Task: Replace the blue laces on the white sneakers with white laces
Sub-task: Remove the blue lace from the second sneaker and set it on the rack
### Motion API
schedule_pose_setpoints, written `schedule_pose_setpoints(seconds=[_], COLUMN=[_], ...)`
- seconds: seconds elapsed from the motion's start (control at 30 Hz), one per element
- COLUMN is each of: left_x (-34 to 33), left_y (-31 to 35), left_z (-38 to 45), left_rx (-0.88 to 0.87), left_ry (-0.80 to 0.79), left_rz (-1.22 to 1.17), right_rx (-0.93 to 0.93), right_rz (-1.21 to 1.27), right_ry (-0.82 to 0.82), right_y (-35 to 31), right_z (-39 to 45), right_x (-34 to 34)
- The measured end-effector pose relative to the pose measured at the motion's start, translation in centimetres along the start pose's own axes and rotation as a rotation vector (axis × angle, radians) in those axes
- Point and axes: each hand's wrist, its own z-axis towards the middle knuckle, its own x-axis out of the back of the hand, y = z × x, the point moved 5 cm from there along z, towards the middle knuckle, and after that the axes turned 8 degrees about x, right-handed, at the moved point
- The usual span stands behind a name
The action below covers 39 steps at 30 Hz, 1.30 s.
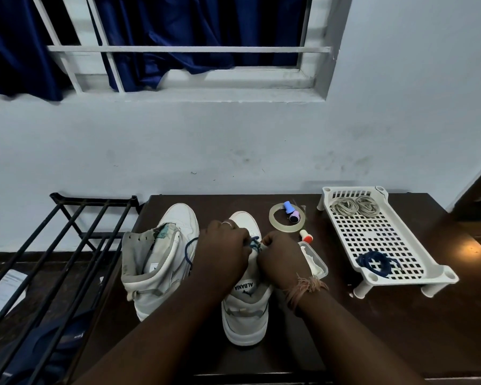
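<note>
Two white high-top sneakers stand on a dark table (372, 315). The left sneaker (161, 257) carries no lace, its tongue pulled open. The right sneaker (246, 309) still holds a blue lace (254, 243) across its upper eyelets, and a loop of it trails off to the left. My left hand (222, 254) and my right hand (282, 259) are both curled over this shoe and pinch the blue lace between them. A coiled blue lace (374, 263) lies at the near end of a white perforated tray (378, 234). Two coiled white laces (356, 206) lie at its far end.
A tape ring (287, 218) with a small blue and purple roller inside it lies behind the right shoe. Beside the ring are a small red-capped tube (306, 236) and a clear plastic box (314, 262). A black metal rack (53, 259) stands at the left.
</note>
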Motion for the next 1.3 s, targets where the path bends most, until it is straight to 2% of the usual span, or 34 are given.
schedule_pose_setpoints(seconds=[0.1, 0.17, 0.3, 0.37, 0.4, 0.47, 0.6, 0.8, 0.87, 0.93, 0.97, 1.1, 1.13, 1.17, 1.23, 1.3], left_x=[0.1, 0.5, 0.8, 0.8, 1.0, 1.5, 1.5, 1.5, 2.6, 3.2, 3.5, 3.9, 3.9, 4.0, 4.3, 4.4], left_y=[0.2, -0.2, -1.9, -2.1, -1.9, -0.9, 1.0, 0.6, 0.8, -0.2, -0.6, -0.3, -0.1, -0.1, -0.6, -0.8], left_z=[-0.1, 0.0, 0.6, 0.9, 1.0, 1.0, 0.1, -0.4, -0.1, 0.8, 1.3, 1.7, 1.7, 1.7, 1.8, 1.7], left_rx=[0.001, 0.092, 0.414, 0.474, 0.454, 0.336, 0.064, 0.052, 0.145, 0.317, 0.384, 0.599, 0.626, 0.635, 0.588, 0.44], left_ry=[-0.001, -0.015, -0.071, -0.097, -0.119, -0.151, -0.067, 0.017, 0.016, -0.014, -0.05, -0.179, -0.197, -0.186, -0.119, -0.079], left_rz=[0.028, -0.048, -0.495, -0.644, -0.641, -0.473, 0.003, 0.135, 0.123, -0.109, -0.298, -1.341, -1.487, -1.523, -1.292, -0.86], right_rx=[-0.013, -0.019, -0.04, -0.041, -0.038, -0.027, 0.0, -0.02, -0.033, -0.034, -0.03, -0.028, -0.031, -0.034, -0.051, -0.06], right_rz=[0.011, 0.023, 0.056, 0.058, 0.056, 0.049, 0.037, 0.035, 0.05, 0.061, 0.065, 0.087, 0.094, 0.102, 0.119, 0.119], right_ry=[0.005, 0.005, 0.015, 0.016, 0.017, 0.027, 0.052, 0.065, 0.066, 0.068, 0.066, 0.068, 0.079, 0.091, 0.103, 0.109], right_y=[0.0, 0.0, 0.0, -0.1, -0.1, -0.3, -0.7, -0.4, -0.2, -0.2, -0.2, -0.1, -0.1, -0.1, 0.1, 0.1], right_z=[-0.1, -0.1, -0.2, -0.2, -0.3, -0.3, -0.5, -0.4, -0.4, -0.5, -0.5, -0.4, -0.4, -0.4, -0.5, -0.5], right_x=[0.0, 0.0, 0.0, 0.0, 0.0, 0.1, 0.2, 0.1, 0.1, 0.1, 0.1, -0.1, -0.1, -0.1, -0.2, -0.2])
